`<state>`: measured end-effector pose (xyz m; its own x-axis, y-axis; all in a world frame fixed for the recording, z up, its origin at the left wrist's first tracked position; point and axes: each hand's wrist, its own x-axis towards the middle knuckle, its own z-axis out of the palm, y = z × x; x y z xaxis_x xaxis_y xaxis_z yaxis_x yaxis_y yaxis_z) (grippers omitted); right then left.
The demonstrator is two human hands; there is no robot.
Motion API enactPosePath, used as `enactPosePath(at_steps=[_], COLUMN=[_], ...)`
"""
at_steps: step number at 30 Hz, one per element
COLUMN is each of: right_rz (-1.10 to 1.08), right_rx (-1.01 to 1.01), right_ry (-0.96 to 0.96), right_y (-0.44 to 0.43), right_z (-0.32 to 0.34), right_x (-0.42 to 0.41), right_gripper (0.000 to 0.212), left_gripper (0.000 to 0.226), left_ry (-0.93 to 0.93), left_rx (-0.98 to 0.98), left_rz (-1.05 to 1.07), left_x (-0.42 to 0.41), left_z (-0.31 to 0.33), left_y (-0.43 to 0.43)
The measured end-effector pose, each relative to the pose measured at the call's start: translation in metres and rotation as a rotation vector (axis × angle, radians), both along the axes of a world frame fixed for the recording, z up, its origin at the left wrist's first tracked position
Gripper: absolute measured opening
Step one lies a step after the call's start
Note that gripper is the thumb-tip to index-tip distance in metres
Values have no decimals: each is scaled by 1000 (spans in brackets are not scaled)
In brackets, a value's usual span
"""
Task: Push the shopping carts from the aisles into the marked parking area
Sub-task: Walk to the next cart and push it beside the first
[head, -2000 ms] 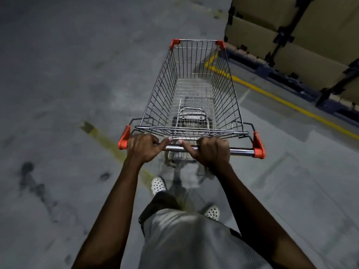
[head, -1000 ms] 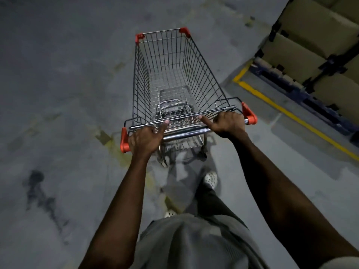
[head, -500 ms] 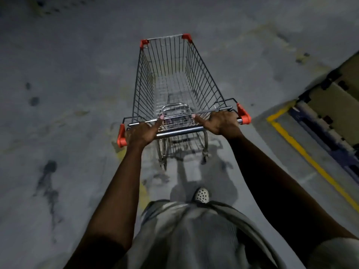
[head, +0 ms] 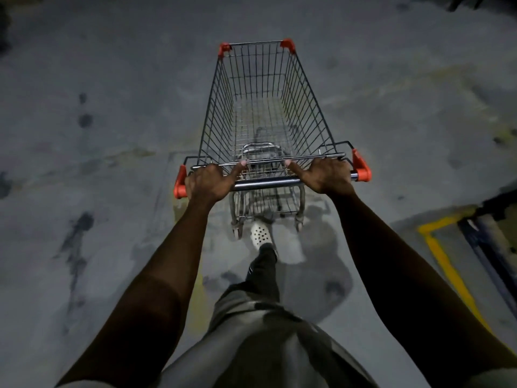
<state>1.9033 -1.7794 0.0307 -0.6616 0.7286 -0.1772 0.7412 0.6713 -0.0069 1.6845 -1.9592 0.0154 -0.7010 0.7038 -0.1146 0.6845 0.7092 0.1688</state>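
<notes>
As viewed from the head camera, the shopping cart (head: pixel 265 107) stands upright on the grey concrete floor (head: pixel 112 79), its basket pointing away from the person and its handle bar (head: pixel 268 182) nearest them. Left hand (head: pixel 211 182): fingers curled over the bar at the cart's left end, just beside the left orange end cap (head: pixel 179 183), thumb stretched toward the middle of the bar. Right hand (head: pixel 326 175): fingers curled over the bar at the cart's right end, just beside the right orange end cap (head: pixel 361 166), thumb likewise pointing inward. Both arms are extended toward the cart. Orange corner guards (head: pixel 224 48) mark the far rim of the basket. Directly behind the cart's rear wheels (head: pixel 237 232), one white perforated shoe (head: pixel 260 235) is planted on the floor, close to the lower frame. To the right of the cart and behind its handle, a yellow floor line (head: pixel 444 264) turns a corner, with a dark blue rack base (head: pixel 486 247) just inside it; the cart sits well apart from that line. Whether the line bounds the parking area cannot be told. Left of the cart, dark stains (head: pixel 75 233) spot the concrete.
</notes>
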Motion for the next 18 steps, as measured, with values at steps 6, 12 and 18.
enactPosePath(at_steps=[6,12,18], right_rz=[11,-2,-47], right_rx=[25,-20,-21], right_ry=[9,11,70], right_y=[95,193,272], right_z=[1,6,3], right_x=[-82,-162,-232], right_gripper=[97,96,86], left_gripper=[98,99,105], left_ry=[26,-23,-67], left_rx=[35,-6,-23], left_rz=[52,-11,-19], left_x=[-79,-155,-229], left_z=[0,4,-2], left_y=[94,192,272])
